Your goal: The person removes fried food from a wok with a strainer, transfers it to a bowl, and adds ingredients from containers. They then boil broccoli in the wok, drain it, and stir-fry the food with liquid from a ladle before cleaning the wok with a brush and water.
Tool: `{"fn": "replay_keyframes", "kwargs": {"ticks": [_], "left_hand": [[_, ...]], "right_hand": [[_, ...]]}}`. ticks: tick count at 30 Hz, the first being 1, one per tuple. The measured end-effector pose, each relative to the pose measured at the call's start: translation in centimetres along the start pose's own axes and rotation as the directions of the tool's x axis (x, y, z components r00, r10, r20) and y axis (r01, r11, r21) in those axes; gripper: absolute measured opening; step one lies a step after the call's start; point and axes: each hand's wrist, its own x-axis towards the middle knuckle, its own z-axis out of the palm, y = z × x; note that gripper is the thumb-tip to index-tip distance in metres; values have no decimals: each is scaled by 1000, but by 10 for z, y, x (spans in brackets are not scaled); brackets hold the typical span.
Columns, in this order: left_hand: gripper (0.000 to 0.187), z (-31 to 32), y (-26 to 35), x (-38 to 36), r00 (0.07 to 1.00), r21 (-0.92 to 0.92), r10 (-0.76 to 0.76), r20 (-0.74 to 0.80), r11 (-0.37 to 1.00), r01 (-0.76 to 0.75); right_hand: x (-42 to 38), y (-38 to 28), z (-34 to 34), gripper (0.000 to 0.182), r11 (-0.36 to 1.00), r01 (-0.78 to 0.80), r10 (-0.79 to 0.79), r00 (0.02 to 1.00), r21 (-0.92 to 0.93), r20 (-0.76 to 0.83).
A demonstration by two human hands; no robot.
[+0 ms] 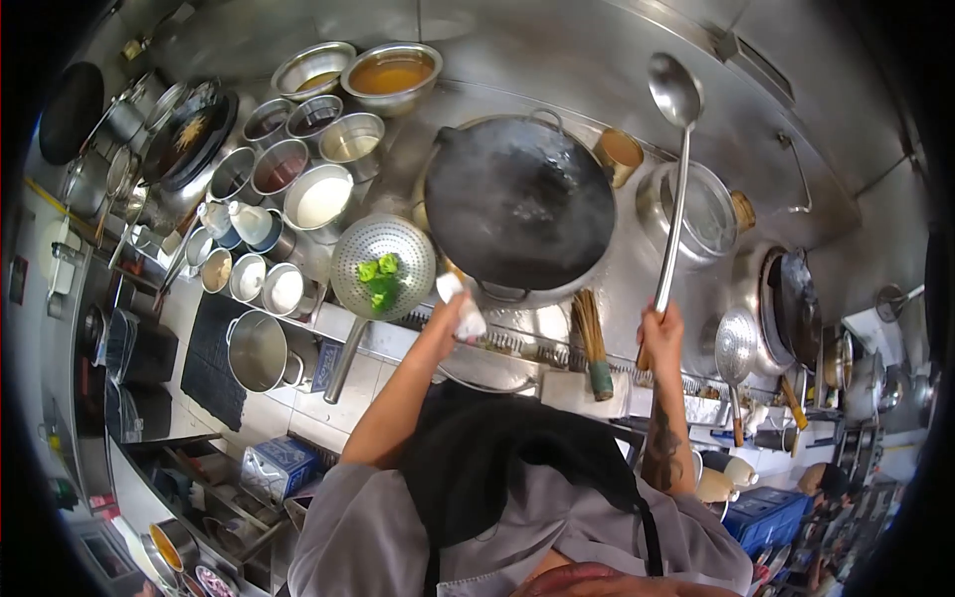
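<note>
My right hand [661, 332] is closed around the handle of a long metal ladle [677, 199], whose bowl points up and away from me. A folded white cloth [466, 316] is in my closed left hand [446, 326], beside the near rim of the wok. The large dark wok [517, 204] sits on the stove, with a shiny wet patch inside and haze over it. Left of it, a perforated strainer [348, 249] holds a few pieces of green broccoli [382, 289]. A bamboo wok brush [592, 348] lies at the stove's front edge between my hands.
Several metal containers of sauces and seasonings [282, 166] stand at the left, with two bowls of amber liquid [393, 75] behind them. Right of the wok are a pot of water [701, 211], a second strainer [736, 348] and another wok [796, 308]. An empty pot [261, 353] is lower left.
</note>
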Motion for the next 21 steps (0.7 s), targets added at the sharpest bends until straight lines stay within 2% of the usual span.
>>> {"fn": "replay_keyframes", "kwargs": {"ticks": [1, 2, 3, 4, 6, 7, 8, 10, 11, 13, 14, 16, 18, 21], "left_hand": [[46, -18, -1, -8, 1000, 116, 11, -23, 993, -8], [46, -35, -4, -18, 999, 105, 20, -27, 994, -17], [61, -52, -7, -29, 980, 298, 196, 26, 935, -195], [78, -69, -11, -38, 929, 468, 353, 112, 806, -363], [87, -108, -26, -40, 827, 799, 506, 245, 378, -468], [91, -108, -23, -53, 923, 913, 368, 117, 325, -245], [90, -109, -24, -54, 927, 962, 365, 84, 213, -171], [77, -114, -31, -56, 883, 986, 453, 125, 42, -161], [77, -117, -34, -52, 882, 985, 455, 125, 46, -164], [64, -122, -40, -42, 802, 978, 561, 206, -109, -175], [64, -122, -39, -40, 801, 979, 563, 204, -103, -178], [56, -124, -41, -39, 808, 943, 521, 276, -308, -124], [56, -125, -43, -37, 791, 939, 548, 270, -331, -92], [60, -122, -33, -42, 820, 943, 512, 254, -320, -91]], "right_hand": [[19, -27, 15, 14, 997, 77, -77, 997, -13, 8], [34, -63, 36, 14, 992, 125, -125, 991, -2, 44], [45, -101, 61, 15, 985, 172, -172, 982, 11, 77], [60, -130, 86, 16, 989, 146, -149, 982, 35, 115], [88, -178, 134, 13, 993, 88, -102, 970, 75, 218], [110, -193, 157, 6, 994, 77, -95, 951, 71, 295], [129, -208, 182, 5, 995, 75, -94, 936, 67, 339], [162, -236, 233, 8, 999, 32, -32, 906, 5, 422], [175, -247, 258, 9, 998, -8, 33, 888, -55, 458], [189, -261, 307, 11, 989, -68, 125, 863, -132, 489], [196, -262, 331, 11, 988, -65, 126, 863, -138, 490], [198, -261, 373, 12, 972, -44, 157, 854, -232, 495], [194, -261, 403, 11, 955, -18, 165, 861, -295, 481], [191, -262, 429, 12, 917, 18, 192, 856, -399, 480]]}}
